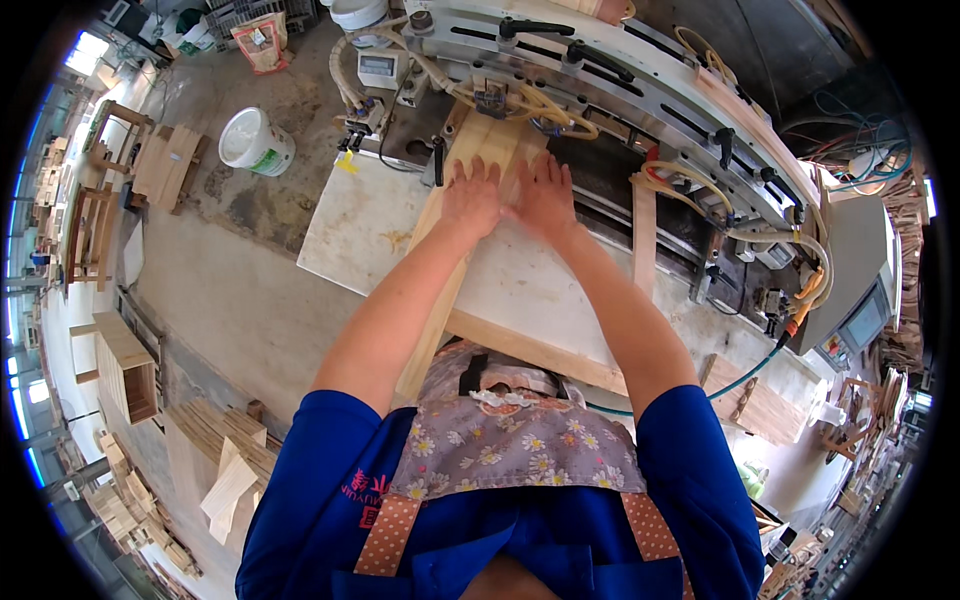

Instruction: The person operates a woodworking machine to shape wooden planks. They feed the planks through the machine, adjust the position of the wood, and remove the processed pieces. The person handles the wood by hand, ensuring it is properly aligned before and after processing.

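Observation:
A pale wooden board point(488, 137) lies on the worktable of a woodworking machine point(625, 80), its far end under the machine's clamps and hoses. My left hand point(472, 200) presses flat on the board with fingers stretched forward. Beside it, my right hand point(545, 198) also lies flat, fingers spread, near the board's right edge. Both hands are open and grip nothing. From under my left hand a long narrow wooden strip point(432, 335) runs back toward my waist; whether it is one piece with the board I cannot tell.
A wooden bar point(540, 350) runs along the table's near edge. Another strip point(644, 232) sits right of my hands, by the clamps. A control panel point(860, 320) stands at the right, near a teal hose point(745, 378). On the floor at left are a white bucket point(257, 142) and stacked wood point(215, 430).

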